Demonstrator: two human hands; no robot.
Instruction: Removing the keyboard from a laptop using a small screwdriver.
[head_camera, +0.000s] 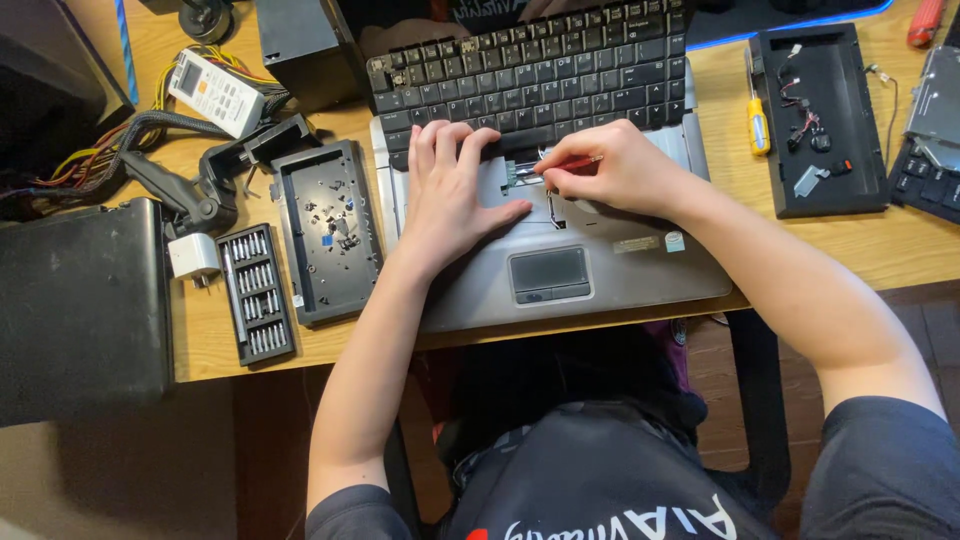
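Working at the counter's near edge, the right hand pinches a red screwdriver at the laptop with keyboard already lifted, left hand lying flat, holding nothing.

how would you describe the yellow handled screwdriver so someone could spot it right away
Start at the silver laptop in the middle of the wooden desk, then look right to the long black tray holding small parts. The yellow-handled screwdriver lies on the desk just off that tray's left edge, pointing away from the person. It is the only yellow tool there; the one in the right hand is red.
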